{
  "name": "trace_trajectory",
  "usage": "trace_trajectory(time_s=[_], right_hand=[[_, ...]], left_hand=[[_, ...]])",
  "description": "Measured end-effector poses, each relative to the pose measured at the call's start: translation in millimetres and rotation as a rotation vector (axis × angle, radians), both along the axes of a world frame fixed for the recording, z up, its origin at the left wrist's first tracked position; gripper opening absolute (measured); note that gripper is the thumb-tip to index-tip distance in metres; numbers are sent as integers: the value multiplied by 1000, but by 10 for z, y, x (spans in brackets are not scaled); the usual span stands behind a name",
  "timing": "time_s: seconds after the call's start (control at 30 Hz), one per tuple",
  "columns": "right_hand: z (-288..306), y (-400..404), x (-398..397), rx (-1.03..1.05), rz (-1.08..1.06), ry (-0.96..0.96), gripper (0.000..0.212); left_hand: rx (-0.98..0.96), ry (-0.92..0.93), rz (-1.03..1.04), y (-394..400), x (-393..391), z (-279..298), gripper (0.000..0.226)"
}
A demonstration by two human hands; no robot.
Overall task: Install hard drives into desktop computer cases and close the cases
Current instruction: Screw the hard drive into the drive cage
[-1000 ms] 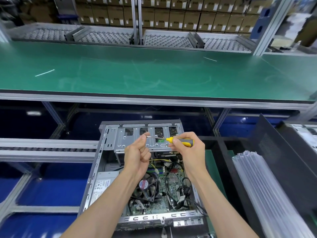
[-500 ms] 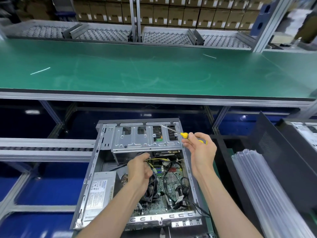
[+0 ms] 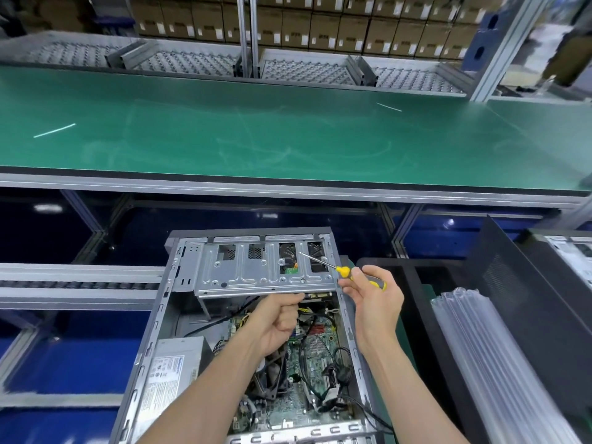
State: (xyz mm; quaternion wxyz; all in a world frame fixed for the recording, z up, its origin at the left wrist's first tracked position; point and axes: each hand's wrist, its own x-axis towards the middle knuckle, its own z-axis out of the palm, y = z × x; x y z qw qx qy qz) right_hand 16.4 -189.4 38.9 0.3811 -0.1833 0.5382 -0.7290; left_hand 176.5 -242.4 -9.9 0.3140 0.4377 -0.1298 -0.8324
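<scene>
An open desktop case [image 3: 153, 331] lies on its side below the green bench, motherboard and cables exposed. Its silver drive cage [image 3: 253, 274] spans the far end, and a hard drive's green board shows through one cage opening [image 3: 290, 270]. My right hand [image 3: 371, 296] grips a yellow-handled screwdriver [image 3: 344, 272], its tip pointing up-left over the cage's right openings. My left hand [image 3: 278, 318] is curled just under the cage's near edge, thumb against that edge. What its fingers hold is hidden.
A green conveyor bench [image 3: 288, 136] runs across above the case. A black side panel [image 3: 525, 299] leans at the right, with a stack of clear plastic bags [image 3: 499, 363] in front. A second case [image 3: 570, 254] sits far right. Roller rails [image 3: 80, 283] lie left.
My left hand dropped from the screwdriver tip to the cage's near edge. My right hand swung the screwdriver right, its tip now over the cage's right openings.
</scene>
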Motion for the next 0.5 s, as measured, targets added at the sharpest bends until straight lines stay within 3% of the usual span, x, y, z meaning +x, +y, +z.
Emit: trace_trajectory(time_s=[0.5], right_hand=[[-108, -104, 68, 49, -15, 200, 17]], left_hand=[[20, 199, 172, 70, -55, -134, 35]])
